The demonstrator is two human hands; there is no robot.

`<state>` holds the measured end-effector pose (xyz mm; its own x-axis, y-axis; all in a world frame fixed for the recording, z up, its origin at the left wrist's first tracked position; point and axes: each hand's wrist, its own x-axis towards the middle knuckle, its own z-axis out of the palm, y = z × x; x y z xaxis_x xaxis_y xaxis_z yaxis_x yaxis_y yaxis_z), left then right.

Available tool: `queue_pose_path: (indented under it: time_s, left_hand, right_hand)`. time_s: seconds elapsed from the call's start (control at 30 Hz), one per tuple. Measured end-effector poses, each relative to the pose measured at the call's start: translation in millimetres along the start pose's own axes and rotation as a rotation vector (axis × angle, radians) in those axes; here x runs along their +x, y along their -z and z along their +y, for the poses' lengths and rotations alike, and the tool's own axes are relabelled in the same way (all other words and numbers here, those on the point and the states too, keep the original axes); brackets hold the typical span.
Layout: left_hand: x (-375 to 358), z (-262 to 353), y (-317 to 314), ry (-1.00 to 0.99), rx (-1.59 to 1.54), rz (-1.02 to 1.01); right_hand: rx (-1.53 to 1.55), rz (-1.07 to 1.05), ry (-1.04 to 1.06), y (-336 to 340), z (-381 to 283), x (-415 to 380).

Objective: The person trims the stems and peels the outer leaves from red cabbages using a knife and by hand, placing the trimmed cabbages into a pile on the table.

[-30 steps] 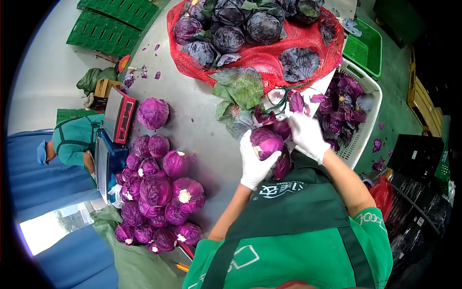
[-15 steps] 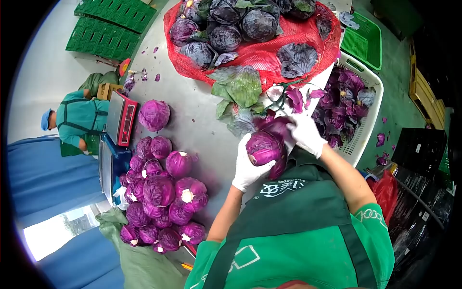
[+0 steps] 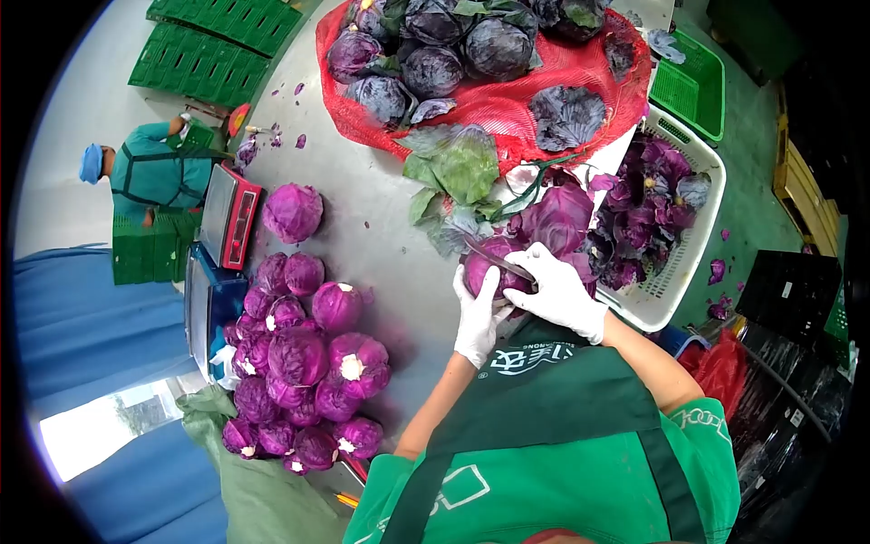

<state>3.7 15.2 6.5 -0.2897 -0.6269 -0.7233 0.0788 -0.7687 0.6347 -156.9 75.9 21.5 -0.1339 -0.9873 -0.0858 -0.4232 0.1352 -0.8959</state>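
A purple cabbage (image 3: pixel 489 263) is held close to the apron, over the table's near edge. My left hand (image 3: pixel 480 313), in a white glove, wraps round its lower left side. In my gloved right hand (image 3: pixel 562 295) is a knife (image 3: pixel 489 255), its dark blade lying across the top of the cabbage. Loose purple leaves (image 3: pixel 559 220) lie just beyond the cabbage, near the white crate. Beyond them are green outer leaves (image 3: pixel 464 168) at the edge of the red net.
A red net (image 3: pixel 471 113) with dark cabbages lies at the far side. Several peeled cabbages (image 3: pixel 297 356) are piled left, near a red scale (image 3: pixel 240 222). A white crate (image 3: pixel 666 304) of leaves stands right. Another person (image 3: pixel 159 168) works beyond the scales.
The right hand has moved from the peeled leaves onto the cabbage, and a knife now shows in it. Large purple leaves now lie beyond the cabbage. The other person has shifted posture.
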Motion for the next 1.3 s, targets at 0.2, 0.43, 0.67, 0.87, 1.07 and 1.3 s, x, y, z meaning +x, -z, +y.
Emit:
queue_pose_path:
  time_s: [0.2,0.43,0.67,0.87,1.07,1.3]
  left_hand:
    - [-1,-3,-3,-0.064,0.011,-0.039]
    - [6,-12,5,-0.402,0.289,-0.044]
    - [20,-6,23,-0.752,0.923,-0.144]
    - [33,-2,31,-0.697,0.809,-0.286]
    - [30,0,30,-0.735,0.862,-0.28]
    - [9,-1,27,-0.593,0.626,-0.17]
  right_hand:
    - [-0.034,-0.114,-0.002,11,11,1]
    - [-0.406,0.371,-0.095,35,113,2]
    - [-0.089,-0.011,0.07,45,28,9]
    - [-0.369,-0.07,0.239,26,30,13]
    - [-0.426,0.236,0.224,28,49,27]
    - [-0.202,0.517,-0.168,44,77,23]
